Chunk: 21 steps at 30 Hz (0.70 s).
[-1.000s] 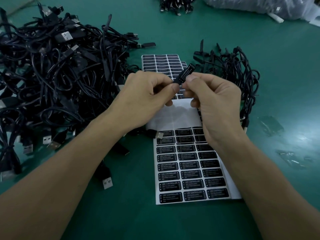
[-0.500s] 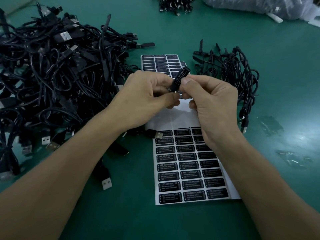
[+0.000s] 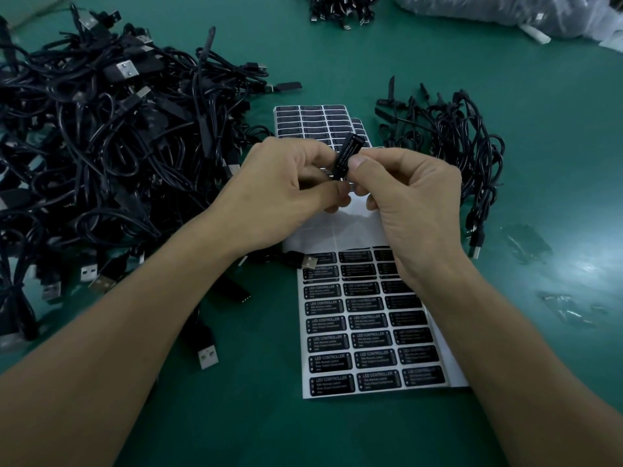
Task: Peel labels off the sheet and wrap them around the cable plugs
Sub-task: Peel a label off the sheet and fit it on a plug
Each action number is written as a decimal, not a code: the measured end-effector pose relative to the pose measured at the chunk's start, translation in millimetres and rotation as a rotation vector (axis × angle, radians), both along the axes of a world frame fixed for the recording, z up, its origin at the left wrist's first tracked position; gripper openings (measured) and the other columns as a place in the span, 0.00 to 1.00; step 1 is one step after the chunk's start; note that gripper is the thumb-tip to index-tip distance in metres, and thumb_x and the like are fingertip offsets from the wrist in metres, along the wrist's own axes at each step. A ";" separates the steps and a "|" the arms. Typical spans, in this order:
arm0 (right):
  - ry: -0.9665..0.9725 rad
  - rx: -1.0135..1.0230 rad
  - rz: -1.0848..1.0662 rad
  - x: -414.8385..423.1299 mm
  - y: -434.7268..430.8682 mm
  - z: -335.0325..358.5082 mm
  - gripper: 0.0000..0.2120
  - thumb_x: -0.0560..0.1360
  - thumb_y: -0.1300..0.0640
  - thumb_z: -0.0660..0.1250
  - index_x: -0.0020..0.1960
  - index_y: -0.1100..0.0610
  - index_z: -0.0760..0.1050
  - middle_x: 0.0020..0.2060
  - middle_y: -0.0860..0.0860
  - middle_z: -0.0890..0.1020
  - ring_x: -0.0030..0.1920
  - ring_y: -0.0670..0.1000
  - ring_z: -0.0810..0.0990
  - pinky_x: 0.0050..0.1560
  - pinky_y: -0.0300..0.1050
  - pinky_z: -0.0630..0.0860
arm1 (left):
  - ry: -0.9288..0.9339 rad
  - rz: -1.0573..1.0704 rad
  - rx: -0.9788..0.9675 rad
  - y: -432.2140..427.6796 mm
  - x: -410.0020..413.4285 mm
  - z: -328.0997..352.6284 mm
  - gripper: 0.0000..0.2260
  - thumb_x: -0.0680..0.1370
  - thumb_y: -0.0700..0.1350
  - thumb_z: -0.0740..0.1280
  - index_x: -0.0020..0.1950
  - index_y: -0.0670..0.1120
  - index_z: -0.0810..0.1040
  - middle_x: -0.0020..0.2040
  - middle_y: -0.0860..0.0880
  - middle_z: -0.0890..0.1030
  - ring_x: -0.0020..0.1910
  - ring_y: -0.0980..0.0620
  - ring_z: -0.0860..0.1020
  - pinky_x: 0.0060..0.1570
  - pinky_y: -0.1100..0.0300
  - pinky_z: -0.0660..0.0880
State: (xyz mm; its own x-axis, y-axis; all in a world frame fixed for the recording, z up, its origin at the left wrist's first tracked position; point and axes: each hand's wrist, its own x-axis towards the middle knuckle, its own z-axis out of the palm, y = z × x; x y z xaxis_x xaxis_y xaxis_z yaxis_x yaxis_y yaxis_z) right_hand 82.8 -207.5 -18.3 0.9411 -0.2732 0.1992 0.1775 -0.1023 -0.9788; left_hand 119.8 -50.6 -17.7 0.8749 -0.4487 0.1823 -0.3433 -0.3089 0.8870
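Holding the plug: the left hand (image 3: 286, 193) and the right hand (image 3: 414, 210) meet above the table, and both pinch one black plug (image 3: 347, 153) between thumb and fingertips.
Plug: held in the air between the two hands, its upper end tilted up and to the right, over the far part of the label sheet.
Label: a black label (image 3: 350, 146) with white "LED CONTROLLER" lettering lies along the plug's side, facing the camera; how far round it goes I cannot tell.
Label sheet: the label sheet (image 3: 371, 335) lies flat under the right forearm, with rows of black labels on its near part and bare white backing on its far part.
Spare sheets: more sheets (image 3: 313, 123) lie beyond the hands.
USB plug: one USB plug (image 3: 308, 261) rests on the sheet's left edge.
Cable pile: a large tangled cable pile (image 3: 101, 146) fills the left side.
Small bundle: a smaller cable bundle (image 3: 455, 136) sits right of the hands.
Table: the green table (image 3: 539, 163) bears it all.
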 end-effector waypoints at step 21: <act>-0.062 -0.074 0.006 -1.5 2.3 0.6 0.09 0.75 0.65 0.72 0.41 0.53 0.83 0.30 0.44 0.83 0.32 0.40 0.80 0.37 0.32 0.75 | -0.007 -0.006 -0.017 0.7 -0.4 -0.3 0.04 0.78 0.43 0.73 0.53 0.47 0.83 0.39 0.52 0.87 0.41 0.56 0.86 0.52 0.56 0.82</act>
State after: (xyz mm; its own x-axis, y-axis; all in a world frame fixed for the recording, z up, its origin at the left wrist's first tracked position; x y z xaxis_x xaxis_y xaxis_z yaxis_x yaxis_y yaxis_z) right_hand 81.4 -205.2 -17.7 0.9279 -0.2496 0.2770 0.2387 -0.1728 -0.9556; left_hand 119.3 -49.9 -18.0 0.8708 -0.4510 0.1956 -0.3511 -0.2921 0.8896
